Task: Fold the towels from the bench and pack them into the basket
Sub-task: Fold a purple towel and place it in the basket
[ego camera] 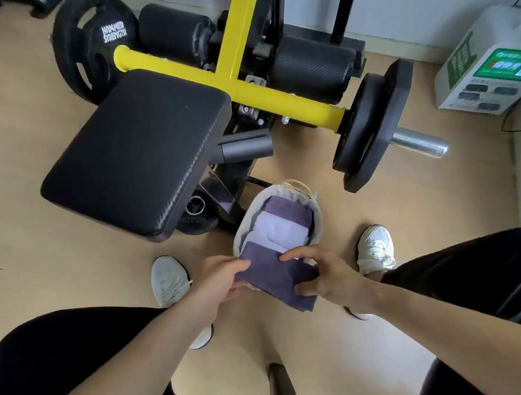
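A folded dark purple towel (pixel 272 275) is held over the near rim of the basket (pixel 244 227). My left hand (pixel 219 279) grips its left edge and my right hand (pixel 323 274) grips its right side, fingers curled over the top. The oval basket has a pale fabric lining and stands on the floor between my feet. Inside it lie a folded light lilac towel (pixel 282 228) and a folded dark purple towel (pixel 288 208) behind that. The black padded bench seat (pixel 138 154) up and to the left has nothing on it.
A yellow-framed weight machine (pixel 231 56) with black plates (pixel 373 126) and foam rollers stands behind the basket. A white box with a green label (pixel 496 64) sits at the right by the wall. My knees and white shoes flank the basket on the wooden floor.
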